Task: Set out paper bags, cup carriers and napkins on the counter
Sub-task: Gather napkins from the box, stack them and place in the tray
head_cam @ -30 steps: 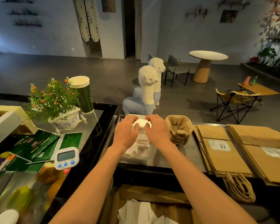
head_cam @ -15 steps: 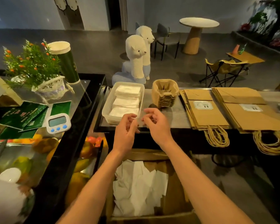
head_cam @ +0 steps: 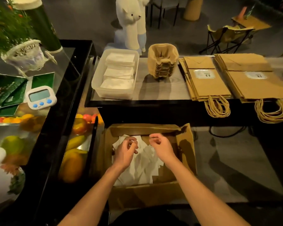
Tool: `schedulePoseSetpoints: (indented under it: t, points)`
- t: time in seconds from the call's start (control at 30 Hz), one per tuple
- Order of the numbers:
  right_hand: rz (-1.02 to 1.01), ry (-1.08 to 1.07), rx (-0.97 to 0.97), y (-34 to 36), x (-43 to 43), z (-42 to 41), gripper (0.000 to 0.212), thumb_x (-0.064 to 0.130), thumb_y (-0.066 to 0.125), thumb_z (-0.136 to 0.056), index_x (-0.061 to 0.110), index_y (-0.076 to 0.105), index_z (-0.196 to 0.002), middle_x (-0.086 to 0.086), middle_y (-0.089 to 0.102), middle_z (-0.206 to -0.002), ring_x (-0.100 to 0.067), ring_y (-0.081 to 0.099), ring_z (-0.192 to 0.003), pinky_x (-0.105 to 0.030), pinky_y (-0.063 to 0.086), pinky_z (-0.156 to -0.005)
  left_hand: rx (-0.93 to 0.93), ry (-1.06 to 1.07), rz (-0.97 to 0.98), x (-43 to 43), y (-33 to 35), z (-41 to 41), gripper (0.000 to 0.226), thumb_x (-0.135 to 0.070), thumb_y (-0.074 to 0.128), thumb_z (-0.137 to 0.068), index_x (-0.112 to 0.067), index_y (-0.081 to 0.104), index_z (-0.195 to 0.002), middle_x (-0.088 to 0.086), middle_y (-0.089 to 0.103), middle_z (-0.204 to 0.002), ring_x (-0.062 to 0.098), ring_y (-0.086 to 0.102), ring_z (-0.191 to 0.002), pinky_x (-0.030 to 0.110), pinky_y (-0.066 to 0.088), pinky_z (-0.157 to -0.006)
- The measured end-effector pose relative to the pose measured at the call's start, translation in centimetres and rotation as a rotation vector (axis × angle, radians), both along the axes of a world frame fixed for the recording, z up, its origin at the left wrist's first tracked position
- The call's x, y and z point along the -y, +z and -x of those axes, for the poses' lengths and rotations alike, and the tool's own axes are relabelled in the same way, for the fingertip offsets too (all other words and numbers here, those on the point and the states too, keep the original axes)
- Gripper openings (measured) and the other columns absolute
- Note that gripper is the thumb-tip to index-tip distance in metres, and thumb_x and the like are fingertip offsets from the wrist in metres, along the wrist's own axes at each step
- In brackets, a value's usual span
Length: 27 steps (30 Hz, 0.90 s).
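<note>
The tabletop [head_cam: 162, 92] carries paper bags [head_cam: 207, 85] flat at two o'clock, trayed napkins [head_cam: 119, 70] at eleven, and cup carriers [head_cam: 163, 61] nested between, ready to grab. Over the box [head_cam: 187, 149] at six, left hand [head_cam: 125, 152] and right hand [head_cam: 162, 148] hover loosely curled, empty.

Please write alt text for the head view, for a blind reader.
The left hand and the right hand hover, fingers loosely curled, over loose white napkins in an open cardboard box below the counter. On the counter lie a clear tub of folded napkins, a stack of cup carriers and two piles of paper bags.
</note>
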State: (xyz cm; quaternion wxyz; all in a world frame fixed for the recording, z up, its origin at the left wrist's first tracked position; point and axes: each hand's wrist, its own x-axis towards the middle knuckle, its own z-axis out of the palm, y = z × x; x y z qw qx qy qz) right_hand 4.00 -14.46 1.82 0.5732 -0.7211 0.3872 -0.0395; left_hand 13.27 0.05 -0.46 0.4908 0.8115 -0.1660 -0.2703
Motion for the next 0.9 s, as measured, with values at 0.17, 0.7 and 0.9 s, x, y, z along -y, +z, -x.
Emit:
schedulePoseSetpoints:
  t: [0.17, 0.7, 0.9]
  points:
    - [-0.005, -0.022, -0.333, -5.1, 0.0, 1.4, 0.042, 0.024, 0.058, -0.102, 0.027, 0.047, -0.142, -0.005, 0.045, -0.147, -0.027, 0.055, -0.123, -0.028, 0.053, -0.079, -0.071, -0.016, -0.285, -1.3, -3.3, 1.0, 0.008, -0.035, 0.054, -0.104, -0.033, 0.060, -0.109, -0.007, 0.065, -0.109, 0.014, 0.066, -0.096, 0.033, 0.057, -0.080]
    - [-0.228, -0.211, -0.428, -8.8, -1.1, 0.5, 0.061, 0.028, 0.071, -0.094, 0.016, 0.045, -0.148, -0.009, 0.053, -0.145, -0.032, 0.054, -0.129, -0.042, 0.048, -0.101, -0.213, -0.019, -0.560, -1.3, -6.2, 0.8, 0.040, -0.014, 0.067, -0.097, -0.018, 0.055, -0.135, 0.004, 0.057, -0.139, 0.025, 0.055, -0.127, 0.030, 0.047, -0.099]
    - [-0.140, -0.038, -0.428, -8.7, -1.8, -0.3, 0.057, 0.019, 0.071, -0.094, 0.019, 0.045, -0.144, -0.009, 0.049, -0.147, -0.031, 0.053, -0.129, -0.035, 0.048, -0.096, -0.221, -0.081, -0.571, -1.3, -6.3, 1.2, 0.048, -0.013, 0.070, -0.094, -0.016, 0.053, -0.139, 0.006, 0.057, -0.142, 0.025, 0.054, -0.131, 0.031, 0.046, -0.103]
